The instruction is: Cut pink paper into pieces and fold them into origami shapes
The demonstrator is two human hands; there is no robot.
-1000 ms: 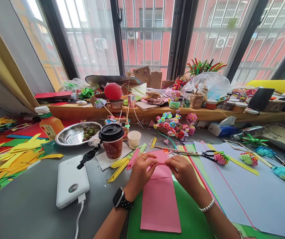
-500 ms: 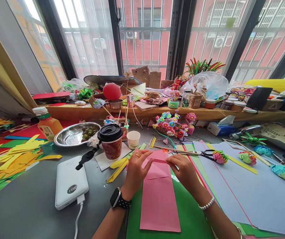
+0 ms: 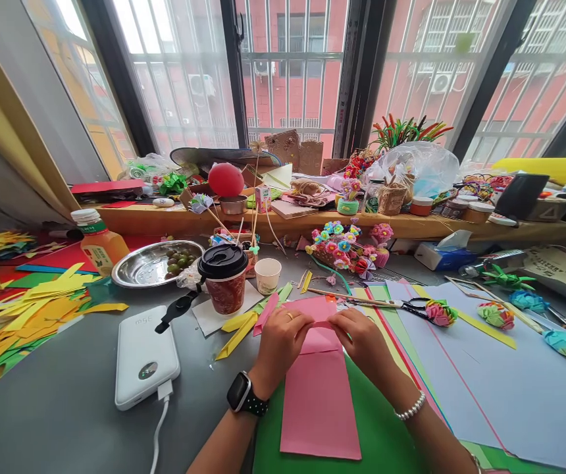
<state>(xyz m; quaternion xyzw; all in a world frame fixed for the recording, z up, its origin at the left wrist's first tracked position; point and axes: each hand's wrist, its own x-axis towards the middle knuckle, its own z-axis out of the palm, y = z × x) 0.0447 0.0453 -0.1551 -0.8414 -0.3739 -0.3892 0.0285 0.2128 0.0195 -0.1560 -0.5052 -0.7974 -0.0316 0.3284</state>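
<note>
Grey table: it ran under a barred window and a crowded wooden sill; we sat at the grey table [image 3: 66, 408] with craft litter all round.
Far left: yellow paper strips [image 3: 26, 309] lay in a loose heap, well apart from our hands.
Left of the work: a white power bank [image 3: 143, 355] sat with its cable plugged in, and a lidded coffee cup [image 3: 224, 276] stood near the far end of the sheet.
Left hand: our left hand [image 3: 279, 342] pinched the folded far edge of the pink paper, fingers closed on it.
Pink paper: the pink paper [image 3: 320, 401] lay on a green sheet [image 3: 382, 428], straight before us, its long body flat and its far end turned over toward us.
Right hand: our right hand [image 3: 362, 339] gripped the same folded edge from the other side.
Right of the work: scissors [image 3: 401, 304] and folded paper flowers [image 3: 439, 313] rested on pale sheets.
Doing it well: we judged the fold needed both corners matched to the side edges first, then pressure run outward from the middle, with the sheet kept flat on the green one.
</note>
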